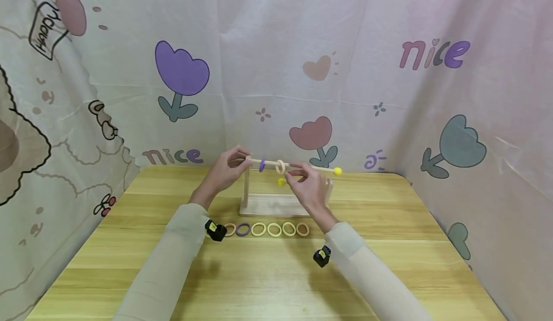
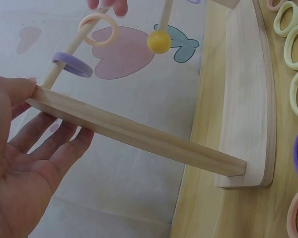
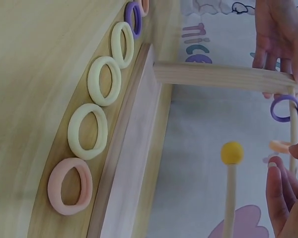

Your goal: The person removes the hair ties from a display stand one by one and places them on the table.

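My left hand point(image 2: 27, 163) holds the top of a wooden post point(image 2: 139, 136), thumb on one side and fingers on the other. From that top runs a wooden rod point(image 1: 270, 162) with a yellow ball point(image 1: 338, 171) on its far end. A purple ring point(image 2: 73, 64) hangs on the rod near the post. Farther along hangs a peach ring point(image 2: 99, 29). My right hand point(image 1: 312, 186) is at the rod just beside the peach ring. Its thumb and fingertips stand apart around the rod in the right wrist view; any contact is unclear.
The stand's flat wooden base point(image 1: 272, 205) rests on the table point(image 1: 268, 273). Before it lies a row of several rings, including a purple ring point(image 1: 243, 229) and a peach ring point(image 1: 303, 229). Another yellow ball point(image 2: 159, 42) tips a second rod. A printed curtain point(image 1: 268, 62) hangs behind.
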Tool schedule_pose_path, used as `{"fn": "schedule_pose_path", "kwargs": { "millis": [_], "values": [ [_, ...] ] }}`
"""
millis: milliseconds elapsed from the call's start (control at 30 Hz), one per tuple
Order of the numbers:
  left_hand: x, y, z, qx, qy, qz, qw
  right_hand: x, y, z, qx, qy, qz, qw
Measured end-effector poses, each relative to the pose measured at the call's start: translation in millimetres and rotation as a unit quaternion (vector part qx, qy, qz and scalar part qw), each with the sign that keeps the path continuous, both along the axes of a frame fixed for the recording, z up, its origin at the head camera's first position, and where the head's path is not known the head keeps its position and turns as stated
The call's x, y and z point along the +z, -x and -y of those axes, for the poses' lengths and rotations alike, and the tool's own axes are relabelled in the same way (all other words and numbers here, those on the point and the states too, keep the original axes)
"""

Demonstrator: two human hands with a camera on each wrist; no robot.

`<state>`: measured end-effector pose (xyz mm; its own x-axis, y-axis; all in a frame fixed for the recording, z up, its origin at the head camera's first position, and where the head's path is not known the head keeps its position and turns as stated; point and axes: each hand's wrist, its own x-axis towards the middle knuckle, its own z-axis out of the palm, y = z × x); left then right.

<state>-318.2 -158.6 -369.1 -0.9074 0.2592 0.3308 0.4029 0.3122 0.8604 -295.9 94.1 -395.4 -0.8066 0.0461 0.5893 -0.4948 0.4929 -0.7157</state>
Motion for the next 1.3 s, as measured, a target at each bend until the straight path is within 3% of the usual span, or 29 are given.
{"fn": "schedule_pose_path", "kwargs": {
  "millis": [1300],
  "values": [
    [-0.9, 0.0, 1.5, -0.003, 0.002, -0.003, 1.0000, -3.8, 7.8, 17.8, -0.044, 0.051, -0.032, 0.9972]
  ]
}}
